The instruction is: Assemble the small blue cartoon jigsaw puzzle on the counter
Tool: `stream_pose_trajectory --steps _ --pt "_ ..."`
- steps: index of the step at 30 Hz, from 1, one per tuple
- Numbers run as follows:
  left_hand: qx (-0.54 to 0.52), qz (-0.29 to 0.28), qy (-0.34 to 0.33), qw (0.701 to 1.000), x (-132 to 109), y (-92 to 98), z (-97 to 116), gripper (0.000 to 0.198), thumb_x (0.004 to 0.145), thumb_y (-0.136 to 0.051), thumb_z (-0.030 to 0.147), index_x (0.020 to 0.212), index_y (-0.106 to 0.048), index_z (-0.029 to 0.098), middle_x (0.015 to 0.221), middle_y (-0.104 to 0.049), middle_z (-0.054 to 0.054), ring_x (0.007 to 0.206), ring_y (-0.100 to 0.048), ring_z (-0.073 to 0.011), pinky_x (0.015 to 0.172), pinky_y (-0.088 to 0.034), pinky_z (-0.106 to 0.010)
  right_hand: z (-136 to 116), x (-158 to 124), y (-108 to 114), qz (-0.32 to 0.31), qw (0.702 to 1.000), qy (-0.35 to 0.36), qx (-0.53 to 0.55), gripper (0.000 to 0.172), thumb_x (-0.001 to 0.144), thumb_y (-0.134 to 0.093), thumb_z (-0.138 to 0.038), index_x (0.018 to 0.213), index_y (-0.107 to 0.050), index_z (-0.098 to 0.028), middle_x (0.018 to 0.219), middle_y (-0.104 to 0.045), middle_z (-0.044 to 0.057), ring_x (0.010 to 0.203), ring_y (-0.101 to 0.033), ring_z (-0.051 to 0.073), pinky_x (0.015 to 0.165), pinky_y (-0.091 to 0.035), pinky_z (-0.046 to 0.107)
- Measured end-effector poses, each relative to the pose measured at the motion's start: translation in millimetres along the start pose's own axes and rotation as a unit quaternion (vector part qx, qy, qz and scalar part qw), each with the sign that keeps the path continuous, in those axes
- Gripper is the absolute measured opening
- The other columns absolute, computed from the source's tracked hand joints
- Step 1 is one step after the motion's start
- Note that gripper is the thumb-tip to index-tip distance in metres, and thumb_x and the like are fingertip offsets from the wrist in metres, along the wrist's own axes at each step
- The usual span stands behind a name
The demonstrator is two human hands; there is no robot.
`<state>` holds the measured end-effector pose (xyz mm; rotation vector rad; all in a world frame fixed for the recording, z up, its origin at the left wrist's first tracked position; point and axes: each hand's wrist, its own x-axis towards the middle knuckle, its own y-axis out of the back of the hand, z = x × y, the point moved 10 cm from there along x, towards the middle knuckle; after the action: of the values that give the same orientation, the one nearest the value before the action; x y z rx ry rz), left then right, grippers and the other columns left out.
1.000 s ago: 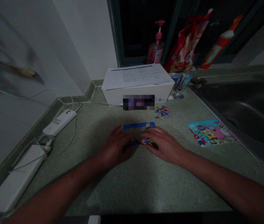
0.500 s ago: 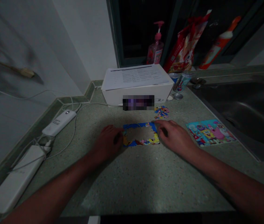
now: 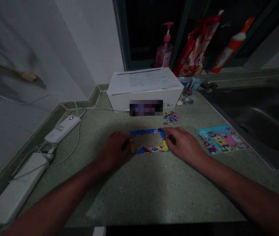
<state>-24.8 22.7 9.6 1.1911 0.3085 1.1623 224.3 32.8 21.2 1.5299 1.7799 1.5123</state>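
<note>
A rectangular frame of joined puzzle pieces (image 3: pixel 143 150) lies flat on the speckled green counter (image 3: pixel 134 190), its middle bare. My left hand (image 3: pixel 116 147) touches the frame's left edge, thumb and fingers curled toward each other. At the right edge rests my right hand (image 3: pixel 185 141), its index finger along the upper right corner and its thumb bent in. Neither hand is lifting the frame. Behind it is a small heap of loose puzzle pieces (image 3: pixel 171 118). A colourful cartoon picture sheet (image 3: pixel 222 140) lies to the right.
A white box (image 3: pixel 122 102) with printed paper on top stands behind. Cans (image 3: pixel 194 87) are beside it. White power bank (image 3: pixel 62 128), power strip (image 3: pixel 18 188) and cables lie left. A metal sink (image 3: pixel 260 114) is on the right; a pink pump bottle (image 3: pixel 164 54) stands at the window.
</note>
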Motion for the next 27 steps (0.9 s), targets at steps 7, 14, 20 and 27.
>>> stream_pose_trajectory --steps 7,14,20,27 --pt "-0.001 0.008 -0.017 1.0 -2 -0.6 0 0.03 0.098 -0.06 0.023 0.124 -0.072 0.032 0.098 -0.077 -0.004 0.096 -0.071 -0.0278 0.103 -0.058 -0.061 1 -1 0 0.011 1.0 -0.001 0.005 0.037 0.097 -0.054 -0.017 0.126 -0.076 -0.024 0.106 -0.081 0.009 0.099 -0.074 0.029 0.086 -0.061 0.047" --pt "-0.018 -0.011 -0.03 0.999 0 4.4 16 0.023 0.102 -0.06 0.026 0.121 -0.073 0.028 0.11 -0.077 -0.006 0.106 -0.07 -0.0285 0.109 -0.052 -0.062 -8 1 5 0.006 0.999 0.032 0.017 0.033 0.101 -0.054 -0.018 0.125 -0.076 -0.022 0.108 -0.08 0.012 0.101 -0.074 0.031 0.09 -0.062 0.053" --pt "-0.033 -0.064 -0.083 0.994 0 -2.3 44 0.026 0.1 -0.069 0.033 0.126 -0.074 0.029 0.133 -0.072 -0.009 0.131 -0.063 -0.0317 0.124 -0.036 -0.064 -43 -5 2 -0.023 0.988 0.143 0.058 0.022 0.103 -0.063 -0.022 0.116 -0.079 -0.025 0.134 -0.073 0.013 0.137 -0.062 0.034 0.114 -0.053 0.062" --pt "-0.019 -0.076 -0.095 0.992 -3 -9.1 46 0.028 0.098 -0.071 0.031 0.126 -0.074 0.029 0.135 -0.072 -0.009 0.133 -0.063 -0.0313 0.126 -0.034 -0.064 -51 -10 -9 -0.058 0.983 0.16 0.063 0.021 0.103 -0.065 -0.02 0.115 -0.08 -0.025 0.138 -0.073 0.012 0.144 -0.058 0.033 0.118 -0.052 0.061"
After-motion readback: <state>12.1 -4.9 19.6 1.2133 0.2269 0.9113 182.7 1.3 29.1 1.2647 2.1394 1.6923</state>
